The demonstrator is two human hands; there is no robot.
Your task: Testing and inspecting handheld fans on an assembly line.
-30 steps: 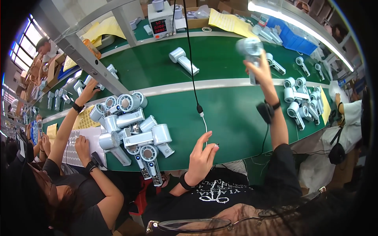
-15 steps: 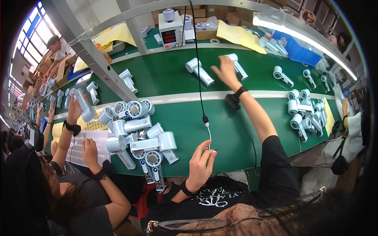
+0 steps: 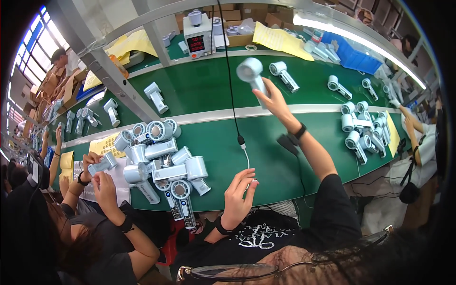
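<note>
The right hand [image 3: 271,98], at one o'clock, now grips a fan [image 3: 250,70] just lifted; at six, the left hand [image 3: 238,194] pinches a white cable [image 3: 247,157], occupying both

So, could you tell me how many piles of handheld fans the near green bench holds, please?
2: a larger pile left of the wearer's left hand, and a smaller pile at the right, beside a yellow sheet. Others may be hidden farther along.
</note>
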